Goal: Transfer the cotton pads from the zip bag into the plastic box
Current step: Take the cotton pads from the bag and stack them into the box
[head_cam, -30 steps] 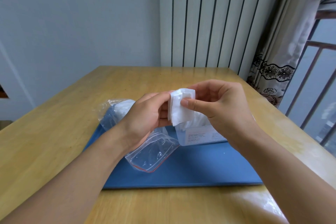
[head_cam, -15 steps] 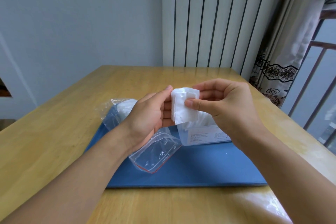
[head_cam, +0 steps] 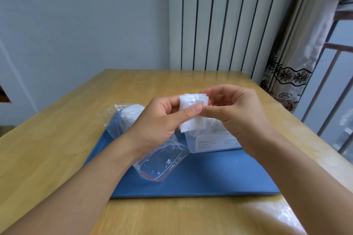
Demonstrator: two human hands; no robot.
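Both hands pinch one stack of cotton pads (head_cam: 193, 112) just above the plastic box (head_cam: 212, 140): left hand (head_cam: 162, 120) thumb across its front, right hand (head_cam: 235, 108) fingers curled behind. Risk: loose pads could fan apart and fall beside the box. An empty zip bag (head_cam: 162, 162) lies left of the box.

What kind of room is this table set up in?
Probably a room in a home, beside a window: a wooden table against a plain wall, a tall white radiator behind it, and a patterned curtain at a barred window.
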